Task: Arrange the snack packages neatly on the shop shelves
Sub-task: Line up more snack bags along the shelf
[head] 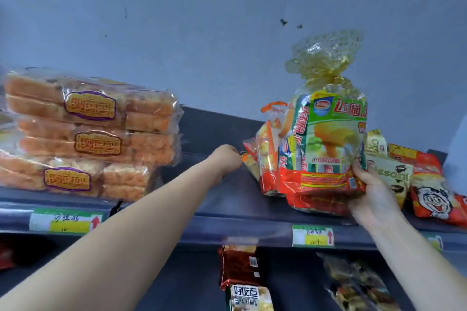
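The person's arms are bare from the frame's edge to the hands. The left forearm (126, 235) looks broad near the camera and tapers to a narrow wrist and the left hand (227, 159). The right forearm (417, 260) is slimmer, and the right hand (371, 189) has slender fingers (357, 166).

Three stacked cake packs (88, 106) (98, 145) (68, 180), one gold-tied bag (331, 139), two hands (227, 160) (374, 194).

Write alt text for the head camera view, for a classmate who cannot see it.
A person's right hand grips the bottom of a green and red snack bundle, tied in gold wrap, at a dark shop shelf, while the left hand reaches to the orange packets beside it. Stacked cake packs sit at left.
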Demonstrator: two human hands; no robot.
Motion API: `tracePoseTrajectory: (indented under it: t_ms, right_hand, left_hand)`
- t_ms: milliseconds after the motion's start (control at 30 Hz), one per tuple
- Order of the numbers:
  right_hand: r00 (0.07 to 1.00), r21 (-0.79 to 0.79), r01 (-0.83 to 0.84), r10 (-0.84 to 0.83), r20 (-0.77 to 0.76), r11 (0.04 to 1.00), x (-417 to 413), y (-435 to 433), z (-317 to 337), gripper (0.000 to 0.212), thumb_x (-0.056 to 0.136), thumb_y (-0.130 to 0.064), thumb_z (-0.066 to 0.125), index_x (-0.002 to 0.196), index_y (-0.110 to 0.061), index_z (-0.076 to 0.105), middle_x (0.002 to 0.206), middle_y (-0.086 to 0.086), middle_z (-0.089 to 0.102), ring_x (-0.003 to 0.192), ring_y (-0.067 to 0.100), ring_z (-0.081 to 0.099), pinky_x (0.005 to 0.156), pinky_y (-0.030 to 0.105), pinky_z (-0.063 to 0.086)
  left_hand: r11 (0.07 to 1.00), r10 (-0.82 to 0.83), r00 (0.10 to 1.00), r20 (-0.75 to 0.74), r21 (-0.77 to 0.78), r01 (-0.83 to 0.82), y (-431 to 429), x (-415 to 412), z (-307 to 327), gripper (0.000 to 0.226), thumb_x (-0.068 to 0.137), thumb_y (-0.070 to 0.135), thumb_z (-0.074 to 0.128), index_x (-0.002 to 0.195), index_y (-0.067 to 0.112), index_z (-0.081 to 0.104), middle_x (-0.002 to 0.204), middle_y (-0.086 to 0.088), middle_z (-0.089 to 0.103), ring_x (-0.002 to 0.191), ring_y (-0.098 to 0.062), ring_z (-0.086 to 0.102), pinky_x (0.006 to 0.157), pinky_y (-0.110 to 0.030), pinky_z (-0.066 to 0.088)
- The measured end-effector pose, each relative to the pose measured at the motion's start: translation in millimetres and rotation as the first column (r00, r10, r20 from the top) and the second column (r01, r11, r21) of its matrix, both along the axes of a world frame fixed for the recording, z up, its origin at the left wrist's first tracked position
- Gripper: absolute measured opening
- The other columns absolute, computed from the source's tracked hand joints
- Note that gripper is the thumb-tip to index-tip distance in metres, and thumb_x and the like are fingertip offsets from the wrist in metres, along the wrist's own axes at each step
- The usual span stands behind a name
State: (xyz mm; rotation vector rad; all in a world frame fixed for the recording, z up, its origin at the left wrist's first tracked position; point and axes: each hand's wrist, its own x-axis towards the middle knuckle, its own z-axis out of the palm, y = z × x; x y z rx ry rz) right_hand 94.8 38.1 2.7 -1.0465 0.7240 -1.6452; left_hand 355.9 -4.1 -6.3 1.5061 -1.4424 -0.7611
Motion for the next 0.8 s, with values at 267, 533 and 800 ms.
tracePoseTrajectory:
  t_ms: [267, 533, 800]
  right_hand:
    - [0.989, 0.027, 0.104, -0.101, -0.108, 0.994, 3.9, -26.5, 8.2, 0.019, 0.094, -0.02, 0.054, 0.105, -0.029, 0.066, 0.094, -0.003, 0.075, 0.096, 0.02, 0.067, 0.088, 0.046, 0.049]
    - [0.991, 0.037, 0.077, -0.073, -0.114, 0.996, 1.9, -36.1, 9.9, 0.024, 0.094, -0.02, 0.055, 0.116, -0.025, 0.064, 0.095, 0.002, 0.075, 0.09, 0.021, 0.068, 0.087, 0.045, 0.052]
    - [0.995, 0.03, 0.037, -0.034, -0.093, 0.999, -8.4, -46.0, 2.4, 0.021, 0.095, -0.021, 0.053, 0.111, -0.028, 0.065, 0.092, 0.0, 0.075, 0.084, 0.018, 0.069, 0.072, 0.037, 0.051]
  left_hand:
    - [0.989, -0.134, 0.983, 0.124, 0.075, 0.125, -48.1, -32.0, 5.5, 0.036, 0.097, 0.007, 0.039, 0.128, -0.004, 0.053, 0.129, -0.024, 0.055, 0.105, -0.025, 0.059, 0.08, -0.034, 0.05]
    - [0.97, -0.032, 0.945, -0.326, 0.219, 0.108, -100.3, -47.7, -18.9, 0.007, 0.086, 0.01, 0.06, 0.08, 0.011, 0.058, 0.072, -0.01, 0.062, 0.066, -0.024, 0.06, 0.069, -0.034, 0.053]
    - [0.921, -0.086, 0.893, -0.442, 0.307, 0.24, -151.0, -41.0, -21.7, 0.018, 0.084, 0.029, 0.06, 0.071, 0.017, 0.059, 0.077, -0.005, 0.068, 0.07, -0.023, 0.065, 0.076, -0.039, 0.056]
